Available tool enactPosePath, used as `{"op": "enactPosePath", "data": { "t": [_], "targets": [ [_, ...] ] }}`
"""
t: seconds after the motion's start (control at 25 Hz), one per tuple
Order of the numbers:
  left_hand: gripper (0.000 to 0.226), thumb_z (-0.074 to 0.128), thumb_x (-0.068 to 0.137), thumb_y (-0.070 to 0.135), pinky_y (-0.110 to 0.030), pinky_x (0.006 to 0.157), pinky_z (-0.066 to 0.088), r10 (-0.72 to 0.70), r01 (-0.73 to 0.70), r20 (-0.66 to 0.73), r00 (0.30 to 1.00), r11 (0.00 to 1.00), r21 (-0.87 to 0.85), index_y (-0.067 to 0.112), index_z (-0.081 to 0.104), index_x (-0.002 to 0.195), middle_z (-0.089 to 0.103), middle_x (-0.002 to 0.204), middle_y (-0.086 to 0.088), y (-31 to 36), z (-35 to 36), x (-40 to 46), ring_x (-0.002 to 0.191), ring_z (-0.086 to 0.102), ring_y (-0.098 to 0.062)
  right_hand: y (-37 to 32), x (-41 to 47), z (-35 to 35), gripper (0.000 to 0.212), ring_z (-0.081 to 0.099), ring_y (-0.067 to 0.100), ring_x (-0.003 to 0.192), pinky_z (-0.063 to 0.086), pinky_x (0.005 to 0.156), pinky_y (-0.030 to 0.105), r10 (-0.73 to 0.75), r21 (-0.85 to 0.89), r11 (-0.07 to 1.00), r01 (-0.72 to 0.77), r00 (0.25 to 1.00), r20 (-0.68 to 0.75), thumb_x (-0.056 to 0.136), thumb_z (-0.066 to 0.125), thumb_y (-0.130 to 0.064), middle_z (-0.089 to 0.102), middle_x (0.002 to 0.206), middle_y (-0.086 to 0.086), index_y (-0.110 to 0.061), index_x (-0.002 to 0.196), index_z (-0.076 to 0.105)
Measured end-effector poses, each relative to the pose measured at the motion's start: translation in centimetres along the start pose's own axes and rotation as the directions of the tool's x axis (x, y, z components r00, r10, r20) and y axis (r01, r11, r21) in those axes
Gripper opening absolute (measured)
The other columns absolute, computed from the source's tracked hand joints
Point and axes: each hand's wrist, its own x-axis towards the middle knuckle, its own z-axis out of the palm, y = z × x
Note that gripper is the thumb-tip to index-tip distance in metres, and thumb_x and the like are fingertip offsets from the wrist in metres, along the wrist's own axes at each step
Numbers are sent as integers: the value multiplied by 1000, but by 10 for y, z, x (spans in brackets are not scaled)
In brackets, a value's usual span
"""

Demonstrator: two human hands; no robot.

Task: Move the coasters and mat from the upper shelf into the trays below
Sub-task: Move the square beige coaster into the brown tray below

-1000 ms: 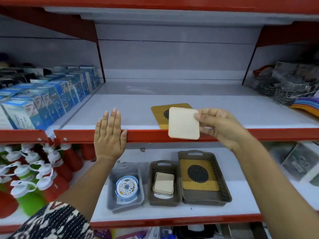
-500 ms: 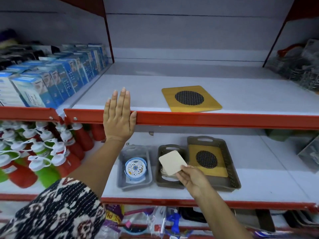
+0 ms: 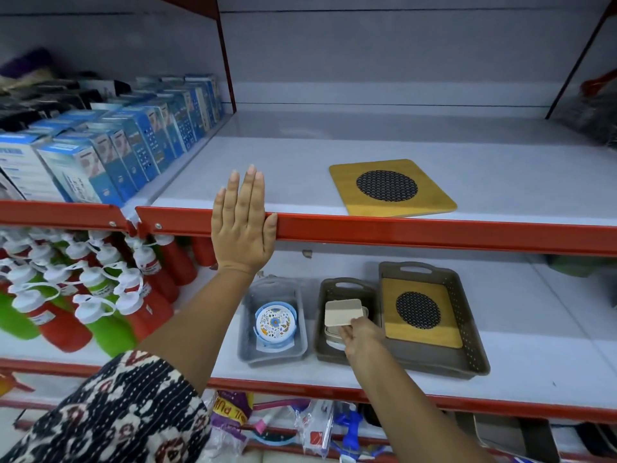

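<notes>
A yellow wooden mat (image 3: 392,187) with a black mesh disc lies on the upper shelf, right of my left hand (image 3: 242,225), which rests flat over the red shelf rail (image 3: 434,232). On the lower shelf, my right hand (image 3: 360,337) grips a beige square coaster (image 3: 342,312), tilted inside the small brown tray (image 3: 322,329) above a stack of like coasters. A larger brown tray (image 3: 467,329) to the right holds another yellow mat (image 3: 419,312). A grey tray (image 3: 297,315) to the left holds round patterned coasters (image 3: 275,322).
Blue boxes (image 3: 110,155) fill the upper shelf to the left. Red and green bottles (image 3: 83,302) with white caps crowd the lower left. Packaged goods hang below the bottom rail. Dark wire items (image 3: 597,115) sit at the far right of the upper shelf.
My right hand carried the beige coaster from the upper shelf edge down into the small brown tray. My left hand stayed on the rail.
</notes>
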Motion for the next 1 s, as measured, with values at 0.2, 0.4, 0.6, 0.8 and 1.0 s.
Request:
{"op": "enactPosePath", "data": {
  "t": [0.2, 0.4, 0.6, 0.8, 1.0],
  "targets": [
    [56, 13, 98, 38, -32, 120, 6, 3, -3, -5, 1000, 1000, 0, 8, 29, 143, 31, 148, -5, 0, 1, -1, 147, -3, -11, 2, 2, 6, 37, 52, 35, 124, 44, 101, 39, 36, 94, 995, -24, 991, -125, 93, 40, 8, 51, 135, 25, 10, 129, 47],
    [56, 13, 98, 38, -31, 120, 6, 11, -11, -17, 1000, 1000, 0, 10, 27, 145, 31, 148, -4, 0, 2, -1, 147, -3, -10, 3, -5, 4, 37, 51, 37, 123, 46, 91, 38, 42, 55, 998, -36, 992, -117, 93, 40, 7, 54, 128, 19, 7, 128, 49],
    [56, 13, 98, 38, -30, 120, 4, 14, -14, -5, 1000, 1000, 2, 10, 27, 144, 30, 148, -4, 1, 0, -1, 147, -6, -9, 6, 6, -4, 39, 55, 36, 116, 44, 83, 34, -48, -106, 993, 44, 998, -40, 88, 52, 5, 55, 130, 24, 4, 127, 51],
    [56, 16, 98, 37, -30, 120, 2, 15, -14, 27, 1000, 1000, -16, 8, 27, 145, 38, 148, -8, 0, -3, -1, 148, -3, -11, 19, -3, -21, 50, 45, 26, 126, 40, 96, 32, -390, -570, 704, 424, 901, 189, 97, 44, -30, 43, 146, 12, -12, 144, 39],
    [56, 16, 99, 36, -30, 120, 0, 17, -14, 88, 996, 999, -32, 7, 28, 145, 40, 149, -10, -1, -9, 3, 147, 4, -16, 16, -24, -54, 62, -5, 13, 148, 4, 120, 31, -630, -673, -344, 654, 371, 682, 99, 25, -47, 2, 159, -7, -20, 153, 10]
  ]
}}
